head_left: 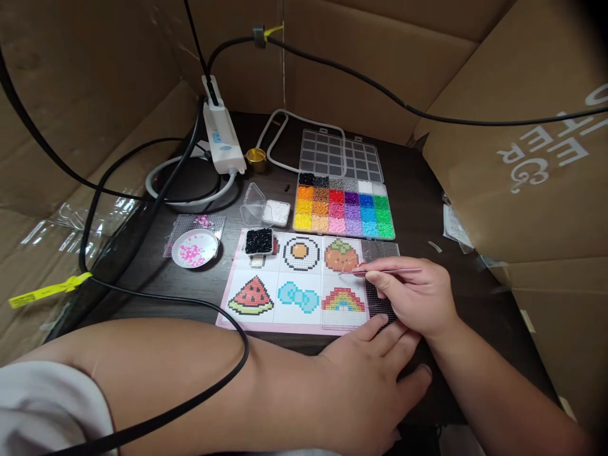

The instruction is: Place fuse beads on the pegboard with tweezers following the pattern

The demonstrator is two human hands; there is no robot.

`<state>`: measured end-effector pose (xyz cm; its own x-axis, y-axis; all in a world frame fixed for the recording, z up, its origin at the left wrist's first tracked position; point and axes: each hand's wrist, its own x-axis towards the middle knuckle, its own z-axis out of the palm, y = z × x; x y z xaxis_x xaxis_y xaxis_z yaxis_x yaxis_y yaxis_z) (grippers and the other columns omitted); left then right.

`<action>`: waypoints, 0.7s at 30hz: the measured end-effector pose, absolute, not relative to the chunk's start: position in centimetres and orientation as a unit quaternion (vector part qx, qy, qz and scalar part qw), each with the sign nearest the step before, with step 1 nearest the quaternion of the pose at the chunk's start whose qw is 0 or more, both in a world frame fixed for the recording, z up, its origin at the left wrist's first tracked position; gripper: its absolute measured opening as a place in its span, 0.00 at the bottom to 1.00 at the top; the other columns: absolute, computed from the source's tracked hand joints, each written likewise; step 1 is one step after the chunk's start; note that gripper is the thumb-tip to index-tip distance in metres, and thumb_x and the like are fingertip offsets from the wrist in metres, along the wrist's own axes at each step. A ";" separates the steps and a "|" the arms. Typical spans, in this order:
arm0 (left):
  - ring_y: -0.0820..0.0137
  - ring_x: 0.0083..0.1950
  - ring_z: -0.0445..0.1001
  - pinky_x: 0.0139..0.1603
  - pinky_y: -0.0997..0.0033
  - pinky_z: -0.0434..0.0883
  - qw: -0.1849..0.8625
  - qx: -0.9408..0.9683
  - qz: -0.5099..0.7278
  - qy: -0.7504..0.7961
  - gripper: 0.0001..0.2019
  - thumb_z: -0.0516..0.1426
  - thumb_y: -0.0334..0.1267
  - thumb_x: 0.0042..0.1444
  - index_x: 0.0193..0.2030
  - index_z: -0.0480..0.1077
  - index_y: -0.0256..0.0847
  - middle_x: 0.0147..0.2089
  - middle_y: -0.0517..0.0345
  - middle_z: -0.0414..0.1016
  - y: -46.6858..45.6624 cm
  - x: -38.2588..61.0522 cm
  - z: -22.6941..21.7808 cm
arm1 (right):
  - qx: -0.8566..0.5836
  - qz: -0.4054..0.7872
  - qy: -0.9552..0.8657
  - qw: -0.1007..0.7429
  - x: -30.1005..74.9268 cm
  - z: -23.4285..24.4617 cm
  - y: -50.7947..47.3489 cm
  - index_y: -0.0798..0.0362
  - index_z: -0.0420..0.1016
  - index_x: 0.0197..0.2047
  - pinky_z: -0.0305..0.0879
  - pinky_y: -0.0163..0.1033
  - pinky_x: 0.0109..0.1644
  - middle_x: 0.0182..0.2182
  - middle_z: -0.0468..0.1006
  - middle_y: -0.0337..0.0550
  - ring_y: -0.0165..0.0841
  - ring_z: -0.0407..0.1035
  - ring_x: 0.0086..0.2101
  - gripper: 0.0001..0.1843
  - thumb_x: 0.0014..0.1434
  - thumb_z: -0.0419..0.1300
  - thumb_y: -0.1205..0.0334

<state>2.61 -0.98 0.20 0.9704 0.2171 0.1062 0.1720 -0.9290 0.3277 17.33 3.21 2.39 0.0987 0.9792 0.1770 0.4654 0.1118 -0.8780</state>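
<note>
My right hand (414,296) pinches thin metal tweezers (386,272), whose tip points left at a clear pegboard (344,316) lying over a pattern sheet (266,278) of pixel pictures, near the orange fruit and rainbow. My left hand (375,373) lies flat with fingers stretched out on the table's front edge, its fingertips touching the pegboard's lower right corner. A small tray of black beads (259,241) sits on the sheet's top left.
An open sorting box of coloured beads (344,206) stands behind the sheet. To the left are a white dish with pink beads (195,248), a small clear tub of white beads (275,212), and a power adapter (221,134) with cables. Cardboard walls surround the dark table (199,288).
</note>
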 end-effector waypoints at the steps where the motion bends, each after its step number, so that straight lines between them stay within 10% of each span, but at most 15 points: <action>1: 0.49 0.72 0.53 0.70 0.48 0.45 0.158 0.980 0.070 0.099 0.36 0.58 0.54 0.53 0.67 0.62 0.39 0.70 0.37 0.57 -1.0 2.6 0.2 | -0.598 0.292 -0.605 0.437 17.3 2.4 3.2 0.52 0.84 0.31 0.68 0.31 0.19 0.25 0.83 0.42 0.28 0.71 0.18 0.05 0.55 0.65 0.65; 21: 0.49 0.72 0.53 0.71 0.49 0.40 0.169 0.978 0.065 0.099 0.35 0.57 0.54 0.54 0.66 0.62 0.40 0.71 0.37 0.55 -1.0 2.6 0.2 | -0.584 0.304 -0.625 0.419 17.3 2.0 3.2 0.50 0.85 0.32 0.74 0.33 0.27 0.31 0.85 0.42 0.32 0.77 0.25 0.06 0.56 0.64 0.65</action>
